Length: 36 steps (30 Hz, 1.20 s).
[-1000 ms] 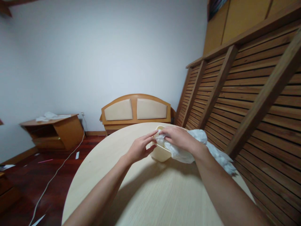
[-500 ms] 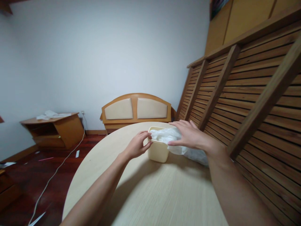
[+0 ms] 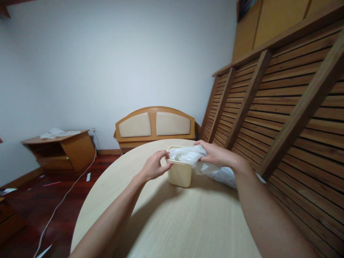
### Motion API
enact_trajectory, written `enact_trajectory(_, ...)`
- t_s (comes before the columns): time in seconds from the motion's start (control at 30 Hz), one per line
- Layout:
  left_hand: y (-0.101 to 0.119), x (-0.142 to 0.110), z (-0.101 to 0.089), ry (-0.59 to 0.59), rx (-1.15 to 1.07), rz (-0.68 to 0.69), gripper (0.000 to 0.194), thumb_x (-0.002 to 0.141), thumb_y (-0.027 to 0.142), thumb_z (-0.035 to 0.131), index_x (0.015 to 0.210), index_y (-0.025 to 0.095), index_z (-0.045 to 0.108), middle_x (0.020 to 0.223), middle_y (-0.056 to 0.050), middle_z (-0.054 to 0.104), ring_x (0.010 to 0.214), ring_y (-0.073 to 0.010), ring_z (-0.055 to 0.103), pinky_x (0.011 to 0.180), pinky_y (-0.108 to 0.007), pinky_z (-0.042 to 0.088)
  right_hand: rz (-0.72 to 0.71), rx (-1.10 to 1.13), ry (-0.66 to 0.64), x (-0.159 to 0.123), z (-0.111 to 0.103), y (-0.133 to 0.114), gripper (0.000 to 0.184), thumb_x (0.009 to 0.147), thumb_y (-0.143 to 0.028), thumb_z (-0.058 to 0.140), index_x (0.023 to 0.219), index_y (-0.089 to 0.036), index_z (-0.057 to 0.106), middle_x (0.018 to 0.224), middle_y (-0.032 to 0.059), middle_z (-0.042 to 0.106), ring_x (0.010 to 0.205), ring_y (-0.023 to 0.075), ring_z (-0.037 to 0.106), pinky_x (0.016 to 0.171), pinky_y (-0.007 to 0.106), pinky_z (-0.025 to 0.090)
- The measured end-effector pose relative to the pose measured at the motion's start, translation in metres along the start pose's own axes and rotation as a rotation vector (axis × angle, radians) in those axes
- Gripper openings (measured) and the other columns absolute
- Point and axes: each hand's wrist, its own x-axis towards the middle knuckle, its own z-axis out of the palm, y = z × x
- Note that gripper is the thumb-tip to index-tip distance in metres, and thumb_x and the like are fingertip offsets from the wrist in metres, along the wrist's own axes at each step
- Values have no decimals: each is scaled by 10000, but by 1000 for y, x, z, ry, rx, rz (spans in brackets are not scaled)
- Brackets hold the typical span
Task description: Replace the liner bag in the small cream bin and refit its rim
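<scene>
A pale yellow bin point(image 3: 179, 175) stands upright on the round wooden table point(image 3: 199, 218). My left hand point(image 3: 156, 165) grips the left side of its rim, thumb at the front and fingers at the back. A thin white plastic bag point(image 3: 185, 154) lies partly in the bin's mouth and trails over the right rim onto the tabletop. Closed around a bunched part of this bag, just right of the bin, is my right hand point(image 3: 215, 154). My right wrist and forearm hide some of the trailing bag.
Slatted wooden panels point(image 3: 285, 114) lean along the right side, close to the table. Beyond the table stands a headboard point(image 3: 154, 123) with two cream pads. At left are a low cabinet point(image 3: 72, 150) and a white cable point(image 3: 63, 200) across the dark red floor.
My right hand moved right from over the bin's mouth, opened beside the bag, then closed on it. The bin shifted slightly left with my left hand at its rim.
</scene>
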Motion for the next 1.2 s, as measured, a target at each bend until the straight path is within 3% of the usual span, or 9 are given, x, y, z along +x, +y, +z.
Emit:
enact_trajectory(0.13, 5, 2, -1, -21, -70, 4, 232, 898, 418, 665, 957, 196, 631, 1136, -108, 713, 1038, -244, 676, 931, -405, 529, -28, 53, 163, -2, -18, -1, 599, 751, -121, 587, 1345, -193, 559, 1253, 78, 695, 1078, 257, 668, 927, 339, 516)
enact_trajectory(0.3, 17, 4, -6, -6, -140, 81, 215, 892, 383, 696, 835, 197, 603, 1293, -135, 647, 1196, -258, 620, 1031, -421, 492, -144, -234, 384, 1, -26, -15, 582, 706, 38, 514, 1202, -206, 697, 1211, 81, 701, 1164, 277, 598, 1052, 415, 438)
enact_trajectory(0.5, 28, 6, -4, 0, -169, 156, 187, 892, 370, 694, 886, 199, 618, 1430, -147, 559, 1281, -269, 577, 1092, -431, 467, -299, -390, 282, 8, -7, -37, 308, 893, -73, 580, 1052, -256, 771, 1164, 96, 710, 1289, 312, 492, 1082, 495, 392)
enact_trajectory(0.6, 28, 7, -2, -6, -132, 133, 203, 886, 389, 694, 888, 203, 614, 1277, -149, 666, 1199, -279, 631, 1031, -436, 505, -317, -345, 197, 10, 6, -41, 259, 890, -97, 621, 1030, -254, 772, 1133, 91, 713, 1239, 290, 539, 1056, 462, 429)
enact_trajectory(0.8, 21, 5, -3, -11, -43, 63, 215, 892, 415, 663, 877, 209, 604, 1005, -103, 725, 1059, -279, 682, 901, -402, 546, -215, -270, 210, 9, 10, -38, 703, 746, 42, 540, 1385, -249, 573, 1430, 91, 561, 1323, 254, 509, 1108, 423, 430)
enact_trajectory(0.9, 18, 4, -5, -53, -31, 54, 213, 904, 412, 647, 844, 213, 597, 990, -94, 723, 1073, -277, 677, 913, -407, 544, -23, -258, 289, 3, 4, -33, 819, 775, -102, 624, 1542, -224, 364, 1544, 134, 443, 1383, 333, 455, 1126, 502, 406)
enact_trajectory(1.0, 16, 3, -6, -55, -47, 82, 213, 915, 407, 639, 841, 211, 601, 1132, -117, 701, 1170, -280, 639, 988, -430, 522, 105, -150, 190, -4, -5, -28, 951, 799, -408, 730, 1587, -172, 252, 1545, 192, 437, 1363, 388, 482, 1113, 530, 411)
enact_trajectory(1.1, 16, 2, -5, -43, -91, 119, 194, 922, 381, 639, 861, 199, 608, 1367, -144, 597, 1265, -281, 584, 1069, -451, 478, 101, -19, 85, -8, -12, -26, 1004, 774, -571, 744, 1579, -193, 278, 1484, 180, 522, 1301, 368, 556, 1072, 492, 456)
enact_trajectory(1.2, 18, 1, -2, -38, -152, 139, 234, 921, 346, 647, 1101, 204, 601, 1360, -151, 607, 1243, -271, 604, 1054, -439, 498, 68, 43, 106, -7, -13, -28, 908, 797, -568, 731, 1550, -237, 349, 1455, 147, 562, 1280, 349, 579, 1055, 486, 469)
